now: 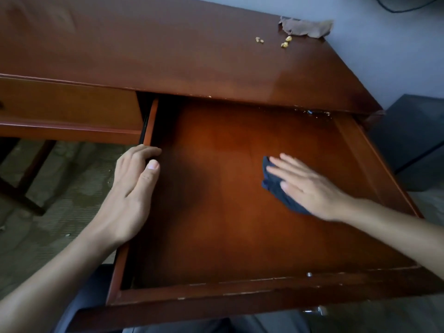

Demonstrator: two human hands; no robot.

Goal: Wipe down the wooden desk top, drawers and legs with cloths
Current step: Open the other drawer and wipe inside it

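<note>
The left hand (pixel 134 186) grips the drawer (pixel 153 121) side, probably steadying it, while the right hand's (pixel 310 186) 5 flat fingers press the cloth (pixel 276 186) down.

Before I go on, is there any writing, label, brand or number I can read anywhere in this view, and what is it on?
None: no readable text shows on the desk top, the open drawer, the dark cloth under the right hand, or the brown cloth.
</note>
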